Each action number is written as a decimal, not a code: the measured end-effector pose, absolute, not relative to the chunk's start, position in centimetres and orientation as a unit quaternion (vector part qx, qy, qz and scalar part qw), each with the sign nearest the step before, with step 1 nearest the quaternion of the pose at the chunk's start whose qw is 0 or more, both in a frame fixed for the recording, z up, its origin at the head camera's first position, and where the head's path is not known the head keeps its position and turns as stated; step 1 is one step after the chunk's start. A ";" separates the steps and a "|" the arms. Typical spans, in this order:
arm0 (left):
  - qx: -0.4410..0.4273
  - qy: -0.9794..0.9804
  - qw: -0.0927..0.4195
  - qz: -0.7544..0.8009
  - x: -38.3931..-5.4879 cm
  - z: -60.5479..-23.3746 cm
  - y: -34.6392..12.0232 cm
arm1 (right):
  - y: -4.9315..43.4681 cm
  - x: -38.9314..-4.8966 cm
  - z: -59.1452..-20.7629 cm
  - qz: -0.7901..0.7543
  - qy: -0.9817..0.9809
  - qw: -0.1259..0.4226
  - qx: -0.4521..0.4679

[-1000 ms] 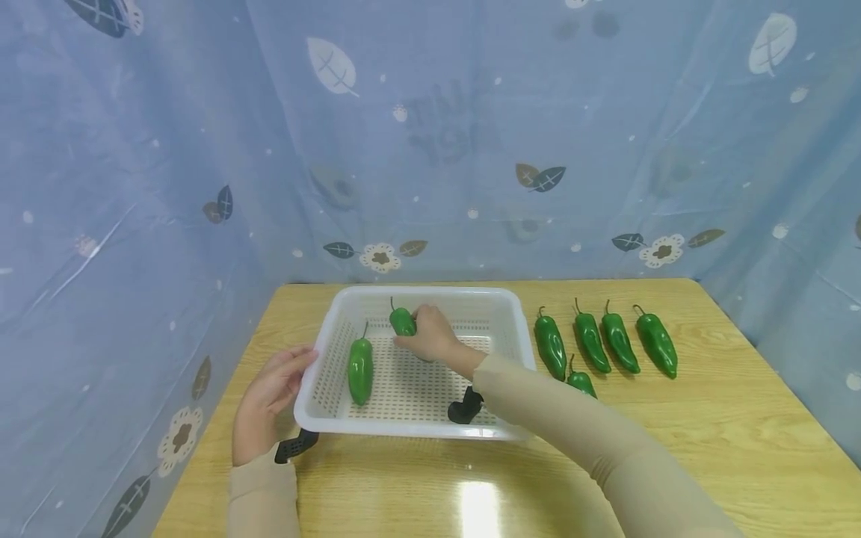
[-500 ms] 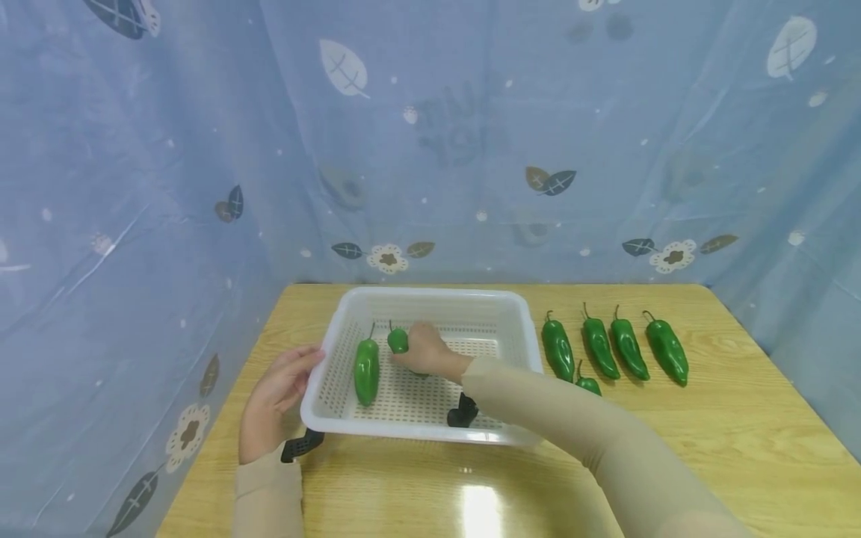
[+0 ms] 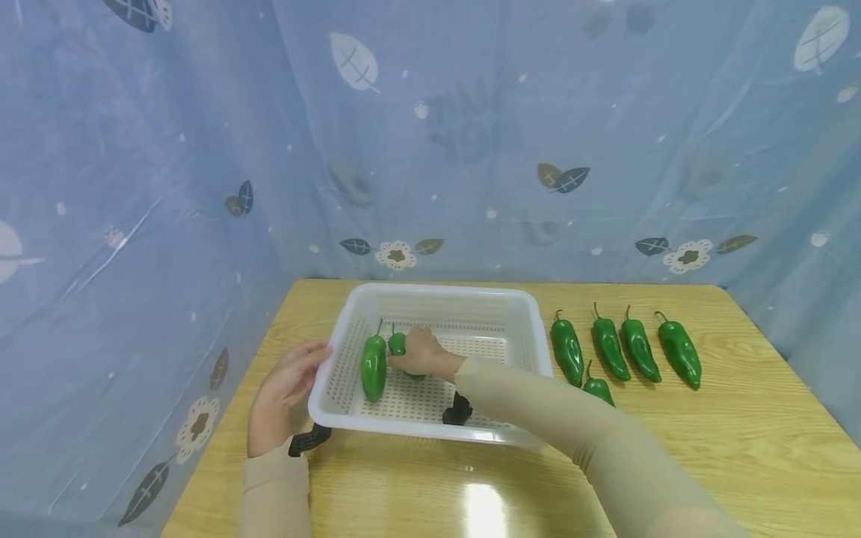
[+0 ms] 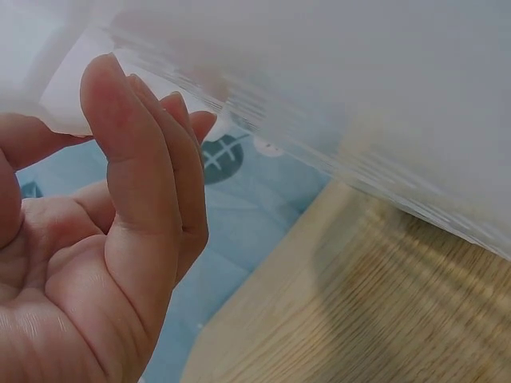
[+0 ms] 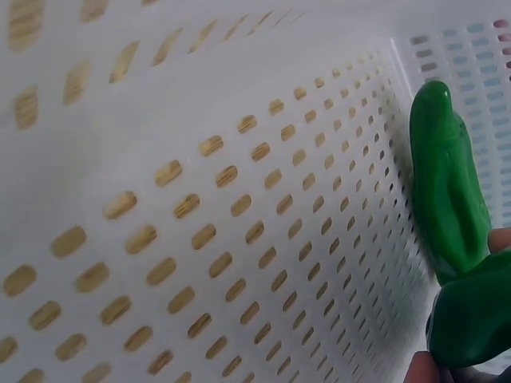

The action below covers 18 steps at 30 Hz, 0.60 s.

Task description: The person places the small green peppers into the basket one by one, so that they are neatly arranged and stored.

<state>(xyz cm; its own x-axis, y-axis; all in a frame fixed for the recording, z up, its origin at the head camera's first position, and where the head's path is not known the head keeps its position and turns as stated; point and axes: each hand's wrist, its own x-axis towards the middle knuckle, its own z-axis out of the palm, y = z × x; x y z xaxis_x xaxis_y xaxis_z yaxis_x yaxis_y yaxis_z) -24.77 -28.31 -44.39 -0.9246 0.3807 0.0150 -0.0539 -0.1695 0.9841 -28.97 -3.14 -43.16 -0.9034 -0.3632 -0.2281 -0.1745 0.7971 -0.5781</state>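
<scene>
My right hand [image 3: 424,355] is down in a white plastic basket [image 3: 430,431] and grips a green chili pepper [image 3: 397,344]. The stem end of this pepper shows past the fingers; the palm hides much of the rest. Another green pepper [image 3: 374,368] lies lengthwise on the basket floor at the left, close beside the held one. Both appear in the right wrist view, the held pepper [image 5: 471,319] low at the right and the lying pepper [image 5: 449,191] behind it. With thumb and index finger, my left hand [image 3: 285,385] pinches the basket's left rim.
Right of the basket, several green peppers [image 3: 608,349] lie on the wooden table [image 3: 740,418]. One pepper [image 3: 599,390] is partly hidden by my right sleeve. A patterned blue cloth [image 3: 471,187] hangs behind and at the sides. Black wrist-camera mounts [image 3: 457,411] sit at both wrists.
The right hand has lowered the pepper into the basket and moved left, closer to the lying pepper. My left hand keeps its hold on the rim. The whole view has shifted slightly.
</scene>
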 end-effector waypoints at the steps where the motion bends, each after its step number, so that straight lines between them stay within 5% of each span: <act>1: 0.129 0.628 0.144 0.754 -24.7 -44.3 -28.3 | -3.2 -28.9 -43.1 -0.282 0.934 0.167 -0.144; 18: 0.106 0.610 0.156 0.770 -24.8 -44.3 -28.2 | -4.1 -28.5 -43.4 -0.220 0.947 0.187 -0.140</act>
